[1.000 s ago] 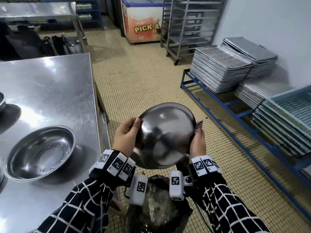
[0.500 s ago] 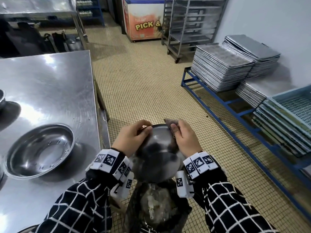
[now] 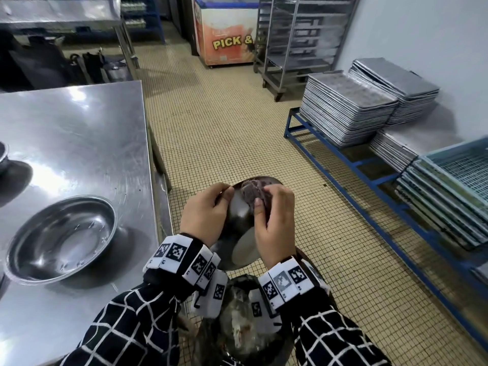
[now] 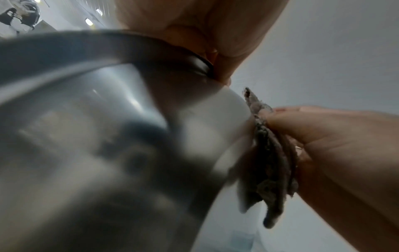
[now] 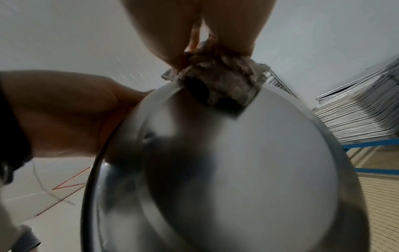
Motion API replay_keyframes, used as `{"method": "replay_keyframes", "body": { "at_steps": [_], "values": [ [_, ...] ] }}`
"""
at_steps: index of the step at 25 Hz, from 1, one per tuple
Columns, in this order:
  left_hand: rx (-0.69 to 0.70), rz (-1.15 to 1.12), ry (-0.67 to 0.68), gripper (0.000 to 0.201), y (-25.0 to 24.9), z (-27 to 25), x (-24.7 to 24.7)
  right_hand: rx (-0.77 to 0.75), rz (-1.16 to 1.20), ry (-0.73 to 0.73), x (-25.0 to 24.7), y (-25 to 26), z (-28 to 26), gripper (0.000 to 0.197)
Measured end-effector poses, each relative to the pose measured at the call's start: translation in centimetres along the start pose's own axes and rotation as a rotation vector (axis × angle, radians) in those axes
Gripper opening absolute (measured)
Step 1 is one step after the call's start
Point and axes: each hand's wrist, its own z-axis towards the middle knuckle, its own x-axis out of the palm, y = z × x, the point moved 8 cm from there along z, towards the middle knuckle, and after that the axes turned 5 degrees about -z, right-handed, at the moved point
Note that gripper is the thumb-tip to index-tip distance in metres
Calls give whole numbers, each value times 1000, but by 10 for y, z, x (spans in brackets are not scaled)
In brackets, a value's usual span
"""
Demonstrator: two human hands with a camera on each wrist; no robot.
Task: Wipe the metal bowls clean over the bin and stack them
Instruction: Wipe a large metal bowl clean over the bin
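Taking the steel table [image 3: 79, 133] as our landmark, one metal bowl [image 3: 62, 237] sits upright on its near part. Just off the table's right edge, our left hand [image 3: 204, 216] curls its fingers over the rim of the held bowl [image 3: 239, 225], which we keep tipped bottom-up above the bin [image 3: 245, 328] standing by the table's near right corner. Right of that, our right hand [image 3: 276, 225] pinches a grey cloth [image 3: 252, 192], pressed against the bowl's outer wall near its far rim. Well to the right of the table, stacked trays [image 3: 348, 114] rest on a blue rack [image 3: 369, 167].
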Motion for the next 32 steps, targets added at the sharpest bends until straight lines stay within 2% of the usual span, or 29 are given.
{"method": "replay_keyframes", "body": {
  "at_steps": [3,5,7,9,10,11,13,15,18,19,20,22,24,27,29,32],
  "values": [
    [1,-81,-37,14,-6,2,-5,-100,-146,19,2,10,4,40],
    [-28,-160,-55,12,-2,3,-7,-34,-211,-9,1,1,11,42],
    [-71,-212,-77,12,6,0,-7,177,-109,0,-2,-25,17,38],
    [-108,-204,-81,15,16,-3,-7,479,37,167,6,-67,18,34],
    [-128,-187,-81,16,21,-5,-8,584,43,240,5,-83,14,34],
    [-146,-176,-88,16,25,-6,-9,622,22,264,1,-92,12,38],
    [-179,-191,-117,17,33,-7,-13,575,13,179,-10,-89,14,36],
    [-203,-217,-141,17,35,-7,-11,419,43,53,-11,-58,13,27],
    [-179,-275,-106,14,23,-7,0,29,-79,81,15,8,2,41],
    [-151,-279,-93,15,16,-6,2,-38,-153,81,20,17,-1,45],
    [-128,-275,-84,15,11,-7,3,-38,-186,51,21,15,-1,47],
    [-101,-264,-72,14,8,-8,1,114,-97,-26,13,-8,6,47],
    [-97,-260,-79,16,10,-9,-4,397,83,-67,6,-46,5,41],
    [-194,-403,-93,18,28,-10,-6,852,355,-69,0,-102,-23,34],
    [-255,-462,-117,19,41,-12,-8,965,429,-24,-2,-114,-42,30],
    [-314,-501,-106,11,65,-14,-9,915,365,60,-3,-123,-50,30]
  ]
}}
